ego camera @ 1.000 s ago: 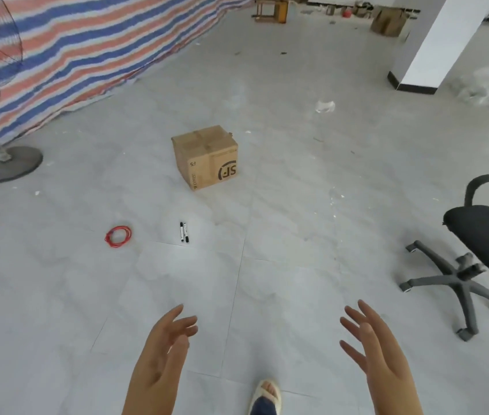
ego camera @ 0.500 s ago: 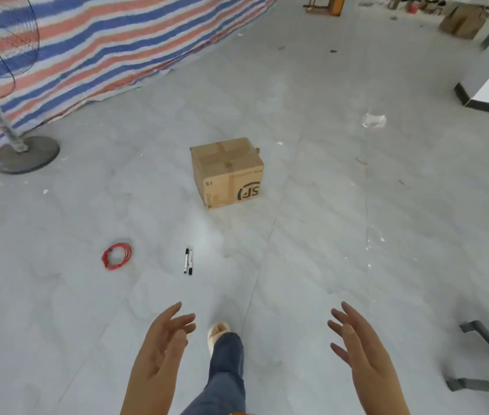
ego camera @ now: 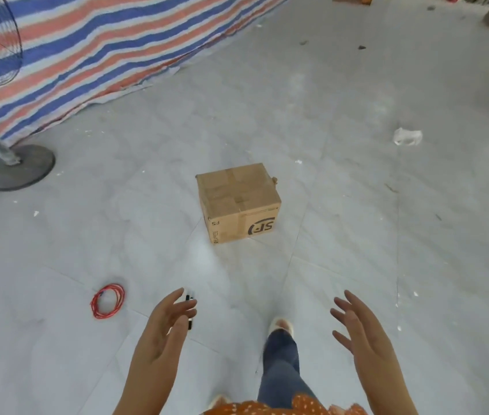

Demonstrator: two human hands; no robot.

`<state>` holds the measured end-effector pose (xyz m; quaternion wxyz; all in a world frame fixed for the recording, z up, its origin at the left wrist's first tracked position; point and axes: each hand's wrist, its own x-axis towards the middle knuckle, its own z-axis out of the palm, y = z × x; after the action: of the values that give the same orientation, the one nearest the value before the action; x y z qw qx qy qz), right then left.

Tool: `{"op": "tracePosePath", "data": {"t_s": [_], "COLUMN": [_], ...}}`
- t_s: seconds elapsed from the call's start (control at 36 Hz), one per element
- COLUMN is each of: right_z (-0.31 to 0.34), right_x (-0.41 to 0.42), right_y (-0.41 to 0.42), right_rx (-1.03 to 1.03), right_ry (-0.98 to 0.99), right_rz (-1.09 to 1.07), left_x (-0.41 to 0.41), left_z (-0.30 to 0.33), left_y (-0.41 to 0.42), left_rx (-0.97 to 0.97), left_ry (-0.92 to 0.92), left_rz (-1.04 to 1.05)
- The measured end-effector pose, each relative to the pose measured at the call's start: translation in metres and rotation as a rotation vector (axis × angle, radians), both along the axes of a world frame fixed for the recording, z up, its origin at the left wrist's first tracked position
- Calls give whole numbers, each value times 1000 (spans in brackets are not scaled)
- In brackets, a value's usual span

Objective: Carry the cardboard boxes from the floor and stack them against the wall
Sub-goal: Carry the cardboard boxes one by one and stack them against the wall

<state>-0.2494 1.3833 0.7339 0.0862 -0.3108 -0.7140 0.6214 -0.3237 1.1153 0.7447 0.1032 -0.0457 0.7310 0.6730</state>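
A taped brown cardboard box (ego camera: 237,202) with a dark "SF" logo on its near side stands alone on the grey tiled floor, in the middle of the view. My left hand (ego camera: 165,327) and my right hand (ego camera: 360,327) are raised in front of me, palms facing each other, fingers spread and holding nothing. Both hands are well short of the box. My leg in jeans (ego camera: 280,363) steps forward between them.
A red wire coil (ego camera: 107,301) and two black markers (ego camera: 190,310) lie on the floor near my left hand. A fan stand with a round base (ego camera: 17,167) is at the left before a striped tarp (ego camera: 102,46). A crumpled white scrap (ego camera: 407,136) lies at the right.
I have walked toward the box, so it appears larger and nearer. The office chair has left the view at the right. My hands stay raised and empty.
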Motion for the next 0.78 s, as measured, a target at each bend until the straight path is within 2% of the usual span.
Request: {"op": "tracePosePath", "data": {"t_s": [0.25, 0.42, 0.58, 0.69, 0.78], "right_z": [-37, -20, -26, -81, -161], "right_x": [-182, -319, -431, -496, -537], "right_y": [90, 167, 226, 247, 255], "right_rx": [94, 163, 166, 150, 143], "right_ry": [-118, -184, -241, -304, -381], "right_rz": [201, 347, 421, 426, 424], "left_x": [-135, -238, -330, -388, -430], "left_z": [-38, -41, -69, -124, -200], "left_y": [77, 138, 166, 173, 177], "left_rx": [-45, -64, -160, -225, -277], "left_ry": [-58, -123, -203, -264, -323], "left_rz": [180, 338, 368, 362, 349]}}
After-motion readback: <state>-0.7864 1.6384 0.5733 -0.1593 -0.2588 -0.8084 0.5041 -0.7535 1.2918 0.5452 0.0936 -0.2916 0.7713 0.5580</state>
